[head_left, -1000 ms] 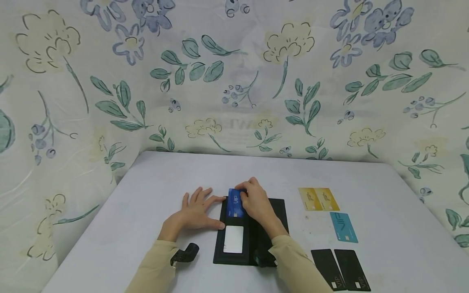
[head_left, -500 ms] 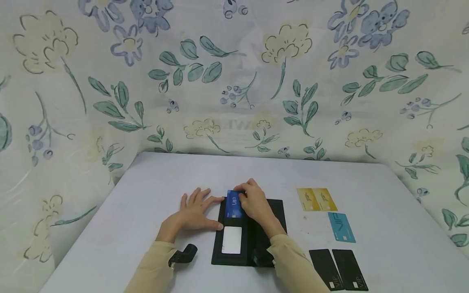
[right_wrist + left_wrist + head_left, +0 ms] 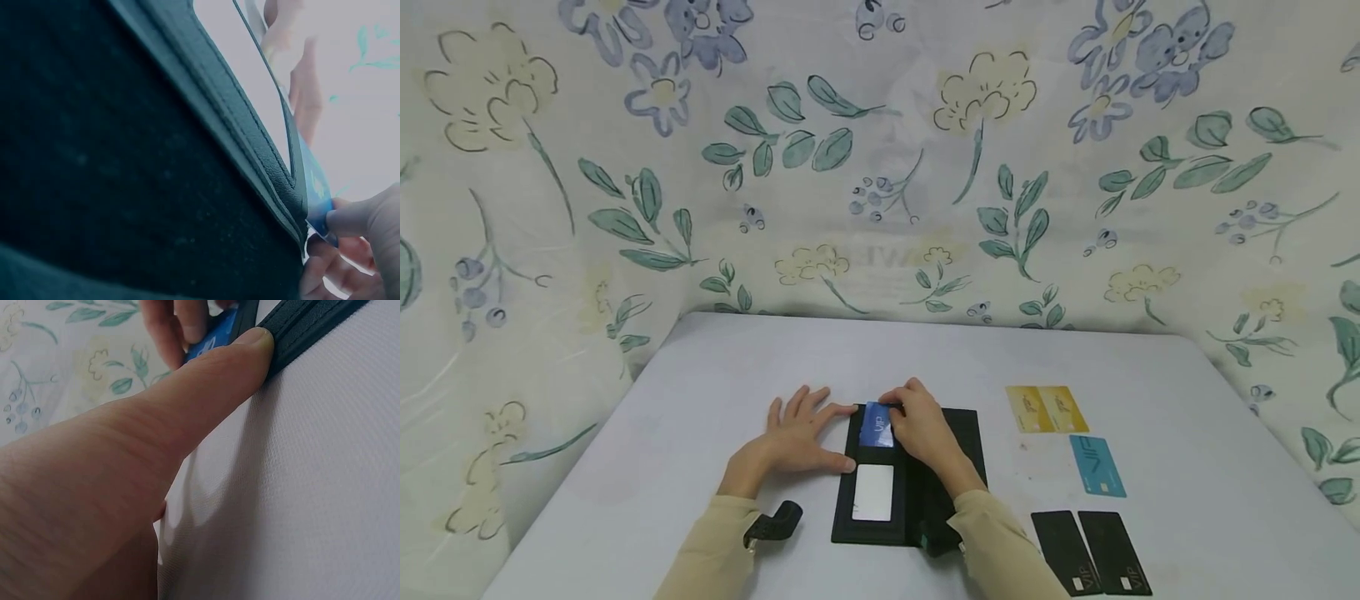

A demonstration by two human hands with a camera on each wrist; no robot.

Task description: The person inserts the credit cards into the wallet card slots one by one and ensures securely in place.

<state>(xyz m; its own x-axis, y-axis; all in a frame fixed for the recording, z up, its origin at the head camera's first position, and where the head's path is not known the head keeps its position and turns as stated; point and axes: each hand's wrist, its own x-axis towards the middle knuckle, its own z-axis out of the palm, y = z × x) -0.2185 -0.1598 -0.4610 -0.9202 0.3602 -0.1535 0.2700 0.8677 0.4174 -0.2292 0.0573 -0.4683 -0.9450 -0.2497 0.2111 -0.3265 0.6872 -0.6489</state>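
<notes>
An open black wallet point(image 3: 868, 532) lies on the white table, with a white window panel point(image 3: 873, 493) on its left half. Above that panel, a blue VIP card point(image 3: 876, 427) is partly inserted in the wallet's upper slot. My right hand point(image 3: 927, 427) pinches the card's far right part between thumb and fingers, also visible in the right wrist view, where the card point(image 3: 317, 190) stands at the wallet's edge. With fingers spread, my left hand point(image 3: 793, 440) steadies the wallet; its thumb point(image 3: 206, 384) presses the left border and its index fingertip touches the upper left corner.
Right of the wallet lie two gold cards point(image 3: 1047, 409), a teal VIP card point(image 3: 1098, 467) and two black VIP cards point(image 3: 1092, 553). Black wrist cameras sit on both sleeves. A floral curtain point(image 3: 880, 167) hangs behind the table point(image 3: 700, 367).
The blue card has slid toward me, deeper into the slot, so less of it shows. My right hand has moved down with it; the left hand has stayed at the wallet's edge.
</notes>
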